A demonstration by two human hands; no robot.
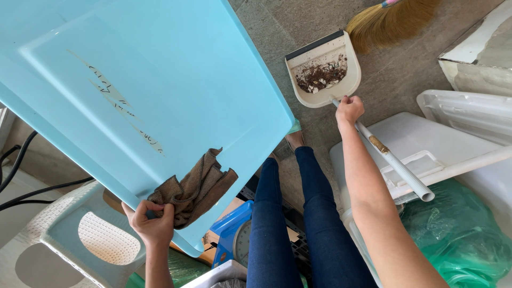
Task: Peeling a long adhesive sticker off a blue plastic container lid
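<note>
— Where are the hands?
— The left hand [151,224] grips a brown cloth [194,189] against the edge of a tilted blue lid [144,85].
— And the right?
— The right hand [349,109] is closed on the white handle [394,162] of a dustpan [322,69] that sits on the floor [397,74] with dirt in it, just beside a broom [389,21].
</note>
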